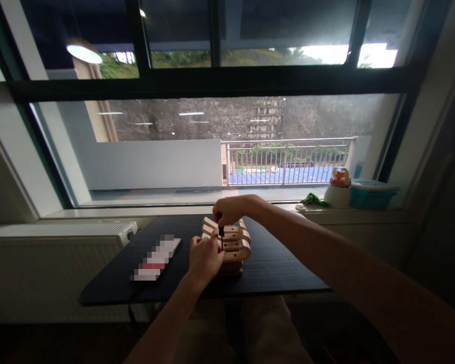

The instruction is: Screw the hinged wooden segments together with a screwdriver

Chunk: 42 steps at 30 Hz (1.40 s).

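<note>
A light wooden piece made of stacked curved slats stands on the small black table. My left hand is closed on its left side and steadies it. Above its top, my right hand pinches the black handle of a small screwdriver. The tool's thin shaft points straight down into the wood.
A flat blurred box lies on the table's left part. A white radiator stands at the left below the window. On the sill at the right are a white pot with an orange toy, a green cloth and a teal box.
</note>
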Available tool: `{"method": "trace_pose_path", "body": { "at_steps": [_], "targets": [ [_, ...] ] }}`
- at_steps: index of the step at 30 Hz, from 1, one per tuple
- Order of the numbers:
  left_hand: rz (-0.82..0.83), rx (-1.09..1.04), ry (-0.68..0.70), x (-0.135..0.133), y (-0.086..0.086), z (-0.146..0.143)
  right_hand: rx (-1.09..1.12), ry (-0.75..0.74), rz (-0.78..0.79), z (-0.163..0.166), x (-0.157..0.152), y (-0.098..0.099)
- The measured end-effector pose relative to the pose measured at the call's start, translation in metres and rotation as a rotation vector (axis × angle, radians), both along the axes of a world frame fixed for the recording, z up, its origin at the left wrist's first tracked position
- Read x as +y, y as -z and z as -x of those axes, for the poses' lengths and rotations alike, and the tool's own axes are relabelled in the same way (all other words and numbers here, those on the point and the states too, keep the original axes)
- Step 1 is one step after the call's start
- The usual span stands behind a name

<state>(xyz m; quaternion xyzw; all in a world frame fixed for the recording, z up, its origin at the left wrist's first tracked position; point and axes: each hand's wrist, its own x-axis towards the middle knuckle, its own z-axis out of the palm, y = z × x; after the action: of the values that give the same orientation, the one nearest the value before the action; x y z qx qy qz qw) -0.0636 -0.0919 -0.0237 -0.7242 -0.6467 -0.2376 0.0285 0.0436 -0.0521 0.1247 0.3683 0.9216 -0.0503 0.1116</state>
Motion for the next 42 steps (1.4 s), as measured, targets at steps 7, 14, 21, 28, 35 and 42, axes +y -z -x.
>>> {"method": "trace_pose_path", "body": {
  "at_steps": [7, 14, 21, 28, 35, 42],
  "targets": [
    [0.002, -0.001, -0.001, -0.002, -0.001, 0.001, 0.027, 0.05, -0.069, 0.003, 0.003, 0.015],
    [0.014, 0.012, 0.001, -0.002, -0.004, -0.001, 0.052, 0.023, -0.038, 0.002, 0.005, 0.008],
    [0.01, 0.014, 0.009, -0.002, -0.001, 0.0, 0.028, 0.047, -0.001, 0.001, 0.003, 0.013],
    [-0.008, 0.02, 0.028, -0.003, -0.001, 0.001, 0.057, 0.064, 0.0, -0.003, 0.011, 0.017],
    [0.008, 0.02, 0.025, -0.001, -0.001, 0.001, 0.058, 0.049, 0.066, -0.004, 0.006, 0.009],
    [0.002, 0.032, 0.036, -0.003, -0.001, 0.001, 0.076, 0.072, 0.073, -0.008, 0.014, 0.021]
  ]
}}
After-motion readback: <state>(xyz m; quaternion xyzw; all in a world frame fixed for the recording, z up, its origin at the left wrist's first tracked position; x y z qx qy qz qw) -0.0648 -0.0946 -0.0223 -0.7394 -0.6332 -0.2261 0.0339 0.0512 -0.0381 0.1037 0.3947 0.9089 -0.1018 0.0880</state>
